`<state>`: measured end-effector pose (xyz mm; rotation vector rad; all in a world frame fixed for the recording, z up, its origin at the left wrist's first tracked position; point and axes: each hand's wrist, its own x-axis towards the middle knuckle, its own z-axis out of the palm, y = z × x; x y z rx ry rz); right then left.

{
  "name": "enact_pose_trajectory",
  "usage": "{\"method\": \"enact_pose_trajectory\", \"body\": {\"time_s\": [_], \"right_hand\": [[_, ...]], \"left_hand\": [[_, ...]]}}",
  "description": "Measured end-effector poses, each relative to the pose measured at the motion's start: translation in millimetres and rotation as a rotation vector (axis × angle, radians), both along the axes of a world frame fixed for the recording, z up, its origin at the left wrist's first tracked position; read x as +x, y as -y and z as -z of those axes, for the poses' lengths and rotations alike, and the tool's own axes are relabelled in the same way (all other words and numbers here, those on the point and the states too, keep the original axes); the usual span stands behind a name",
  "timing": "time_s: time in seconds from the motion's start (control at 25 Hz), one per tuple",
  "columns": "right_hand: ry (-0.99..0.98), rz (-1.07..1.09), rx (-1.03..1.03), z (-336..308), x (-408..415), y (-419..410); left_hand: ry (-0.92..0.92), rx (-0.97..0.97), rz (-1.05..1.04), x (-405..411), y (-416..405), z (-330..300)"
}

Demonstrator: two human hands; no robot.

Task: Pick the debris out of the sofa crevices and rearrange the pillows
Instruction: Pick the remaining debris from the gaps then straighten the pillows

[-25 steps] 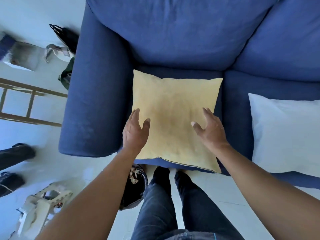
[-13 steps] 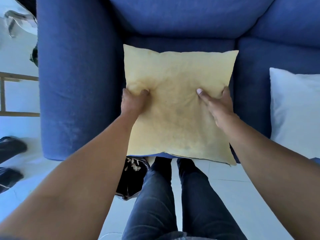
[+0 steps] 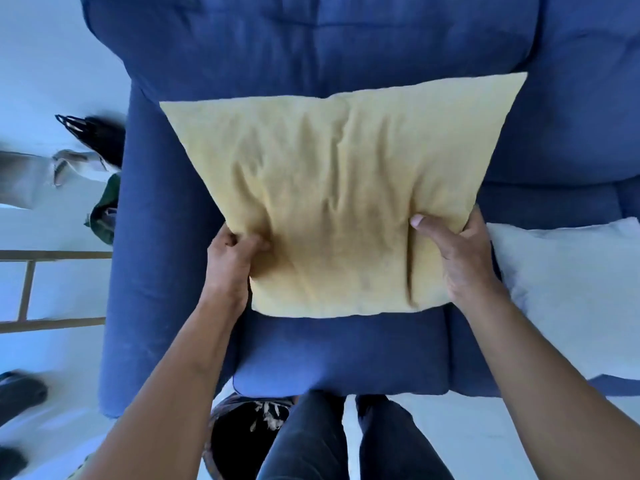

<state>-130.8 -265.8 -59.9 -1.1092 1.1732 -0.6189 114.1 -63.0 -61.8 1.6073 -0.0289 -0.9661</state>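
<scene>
A square yellow pillow (image 3: 332, 202) is lifted off the seat of the blue sofa (image 3: 339, 355), its top edge up against the backrest. My left hand (image 3: 230, 258) grips its lower left side, fingers curled into the fabric. My right hand (image 3: 457, 258) grips its lower right side, thumb on the front and fingers behind. A white pillow (image 3: 575, 289) lies flat on the seat to the right. The seat cushion under the yellow pillow is bare; no debris shows in the crevices.
The sofa's left armrest (image 3: 152, 271) stands beside my left arm. A dark bag with scraps (image 3: 242, 434) sits on the floor by my legs. Black bags (image 3: 97, 133), a green item (image 3: 105, 209) and a wooden frame (image 3: 27, 285) lie left of the sofa.
Both hands went from resting flat on the yellow pillow to gripping its sides, then raised it off the seat and tilted it up toward the backrest.
</scene>
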Motion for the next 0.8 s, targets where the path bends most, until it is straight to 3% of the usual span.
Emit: {"method": "enact_pose_trajectory", "body": {"time_s": [0.16, 0.4, 0.64, 0.8], "right_hand": [[-0.012, -0.038, -0.069, 3.1, 34.2, 35.3], [-0.191, -0.101, 0.047, 30.2, 61.3, 55.3], [-0.162, -0.039, 0.051, 25.6, 56.3, 56.2], [-0.288, -0.134, 0.144, 42.6, 51.0, 42.7]], "left_hand": [[0.102, 0.002, 0.018, 38.6, 42.4, 4.0], [0.066, 0.228, 0.072, 59.9, 77.8, 37.4], [0.113, 0.15, 0.049, 59.7, 70.3, 25.9], [0.049, 0.261, 0.136, 51.2, 61.6, 36.0]]}}
